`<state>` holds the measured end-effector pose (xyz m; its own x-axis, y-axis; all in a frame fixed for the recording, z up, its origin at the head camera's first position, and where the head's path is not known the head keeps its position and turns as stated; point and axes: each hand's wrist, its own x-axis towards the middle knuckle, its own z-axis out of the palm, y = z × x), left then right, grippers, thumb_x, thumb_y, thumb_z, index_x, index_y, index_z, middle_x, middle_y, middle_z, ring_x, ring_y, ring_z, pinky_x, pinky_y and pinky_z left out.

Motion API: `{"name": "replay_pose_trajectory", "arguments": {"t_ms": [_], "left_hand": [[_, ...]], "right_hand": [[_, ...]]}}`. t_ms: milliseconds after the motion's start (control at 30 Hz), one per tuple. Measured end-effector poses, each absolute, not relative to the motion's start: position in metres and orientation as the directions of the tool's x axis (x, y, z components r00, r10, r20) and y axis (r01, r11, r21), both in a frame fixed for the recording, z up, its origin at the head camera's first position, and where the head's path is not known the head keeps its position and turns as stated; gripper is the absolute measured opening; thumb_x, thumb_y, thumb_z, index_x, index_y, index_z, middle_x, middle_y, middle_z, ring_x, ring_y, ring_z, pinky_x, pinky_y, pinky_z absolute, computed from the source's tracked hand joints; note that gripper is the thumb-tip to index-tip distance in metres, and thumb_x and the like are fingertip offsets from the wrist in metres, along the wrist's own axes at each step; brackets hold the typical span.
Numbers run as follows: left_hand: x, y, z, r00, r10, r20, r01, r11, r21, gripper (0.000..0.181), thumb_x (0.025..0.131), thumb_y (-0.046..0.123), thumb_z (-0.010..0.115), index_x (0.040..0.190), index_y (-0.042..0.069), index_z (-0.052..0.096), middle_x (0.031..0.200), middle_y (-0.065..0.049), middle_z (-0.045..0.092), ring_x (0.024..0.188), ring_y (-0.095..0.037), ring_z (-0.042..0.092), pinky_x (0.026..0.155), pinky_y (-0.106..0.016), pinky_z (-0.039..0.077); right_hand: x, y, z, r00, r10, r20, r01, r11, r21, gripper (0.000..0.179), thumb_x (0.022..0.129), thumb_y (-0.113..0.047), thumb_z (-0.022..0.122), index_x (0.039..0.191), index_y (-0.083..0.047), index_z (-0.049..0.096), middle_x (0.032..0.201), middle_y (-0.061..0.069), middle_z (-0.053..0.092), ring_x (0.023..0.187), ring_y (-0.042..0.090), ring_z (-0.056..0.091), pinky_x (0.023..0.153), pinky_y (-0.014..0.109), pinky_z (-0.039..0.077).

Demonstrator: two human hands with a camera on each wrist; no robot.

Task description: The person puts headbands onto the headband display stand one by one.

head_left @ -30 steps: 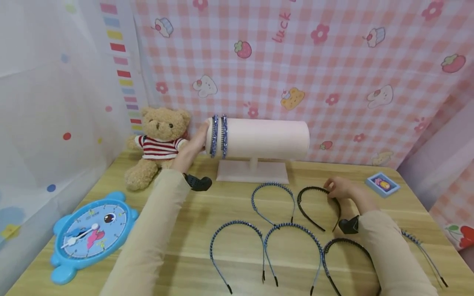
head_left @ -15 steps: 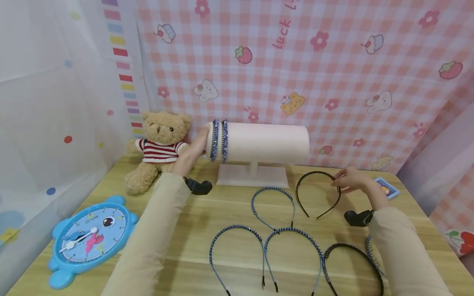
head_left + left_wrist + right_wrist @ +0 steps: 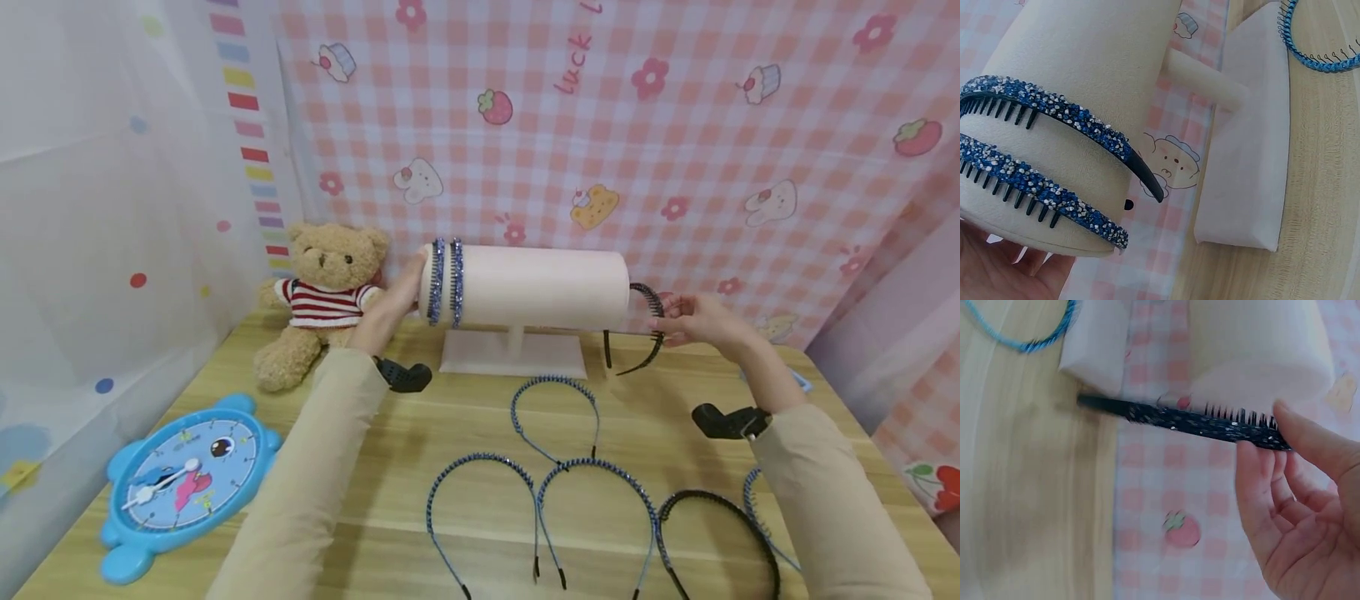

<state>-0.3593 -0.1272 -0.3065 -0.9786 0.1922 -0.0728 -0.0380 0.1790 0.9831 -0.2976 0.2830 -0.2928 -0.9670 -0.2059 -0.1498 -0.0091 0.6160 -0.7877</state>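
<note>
Headbands [image 3: 592, 508] in blue and black lie in a loose cluster at the near edge of the wooden table [image 3: 465, 408], their tips almost at the rim, with a bare strip of tabletop between them and the white base of the stand [image 3: 513, 354]. A blue clock [image 3: 183, 479] sits at the near left corner. Further back, the left hand [image 3: 397, 300] rests against the left end of the pale cylinder [image 3: 540, 287], fingers straight (two blue beaded headbands [image 3: 1054, 119] ring that end, just beside the palm). At the cylinder's right end, the right hand [image 3: 693, 321] pinches a black toothed headband [image 3: 647, 329] between thumb and fingertips [image 3: 1260, 481], holding it off the table and just at the roll's edge, its teeth facing the cylinder and one tip hanging toward the base. A teddy bear [image 3: 322, 292] in a striped jumper sits at the back left, against a pink checked backdrop [image 3: 675, 150].
</note>
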Motion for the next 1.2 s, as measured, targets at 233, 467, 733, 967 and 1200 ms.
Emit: {"name": "replay_pose_trajectory", "arguments": {"t_ms": [233, 467, 733, 967, 1200], "left_hand": [[-0.360, -0.129, -0.305, -0.978, 0.197, -0.068, -0.032, 0.181, 0.983, 0.061, 0.097, 0.048, 0.012, 0.148, 0.015, 0.012, 0.154, -0.007, 0.012, 0.139, -0.024, 0.018, 0.113, -0.045, 0.023], [-0.360, -0.133, -0.303, -0.979, 0.194, -0.054, -0.019, 0.179, 0.984, 0.060, 0.097, 0.047, 0.012, 0.147, 0.014, 0.012, 0.153, -0.009, 0.014, 0.138, -0.025, 0.020, 0.111, -0.046, 0.025], [-0.359, -0.129, -0.306, -0.980, 0.189, -0.061, -0.029, 0.164, 0.986, 0.060, 0.097, 0.047, 0.014, 0.147, 0.013, 0.014, 0.152, -0.009, 0.018, 0.137, -0.025, 0.022, 0.112, -0.045, 0.025], [-0.361, -0.129, -0.305, -0.982, 0.178, -0.058, -0.029, 0.163, 0.986, 0.057, 0.098, 0.045, 0.014, 0.147, 0.016, 0.015, 0.152, -0.008, 0.017, 0.138, -0.025, 0.021, 0.111, -0.047, 0.026], [-0.361, -0.128, -0.307, -0.983, 0.177, -0.054, -0.019, 0.195, 0.981, 0.057, 0.098, 0.044, 0.013, 0.148, 0.018, 0.010, 0.154, -0.008, 0.012, 0.139, -0.025, 0.017, 0.110, -0.050, 0.025]], "right_hand": [[-0.298, 0.258, -0.276, -0.992, -0.115, -0.056, -0.029, 0.627, -0.779, 0.053, 0.087, -0.036, 0.060, 0.115, 0.004, 0.039, 0.096, 0.006, 0.050, 0.073, 0.004, 0.059, 0.071, 0.021, 0.054], [-0.300, 0.237, -0.270, -0.992, -0.120, 0.030, -0.094, 0.577, -0.811, 0.046, 0.084, -0.030, 0.065, 0.111, 0.001, 0.043, 0.091, 0.002, 0.053, 0.071, 0.005, 0.063, 0.068, 0.022, 0.055], [-0.301, 0.235, -0.276, -0.985, -0.146, 0.088, -0.158, 0.576, -0.802, 0.046, 0.084, -0.024, 0.066, 0.113, 0.005, 0.043, 0.087, -0.002, 0.054, 0.068, 0.001, 0.061, 0.066, 0.021, 0.055], [-0.302, 0.236, -0.275, -0.977, -0.132, 0.167, -0.212, 0.690, -0.692, 0.064, 0.082, -0.031, 0.068, 0.129, 0.002, 0.040, 0.111, 0.021, 0.056, 0.093, 0.023, 0.060, 0.079, 0.036, 0.054], [-0.306, 0.248, -0.277, -0.960, -0.255, 0.116, -0.268, 0.712, -0.649, 0.094, 0.082, -0.028, 0.068, 0.148, -0.010, 0.003, 0.152, 0.021, 0.010, 0.132, 0.049, 0.022, 0.104, 0.059, 0.028]]}}
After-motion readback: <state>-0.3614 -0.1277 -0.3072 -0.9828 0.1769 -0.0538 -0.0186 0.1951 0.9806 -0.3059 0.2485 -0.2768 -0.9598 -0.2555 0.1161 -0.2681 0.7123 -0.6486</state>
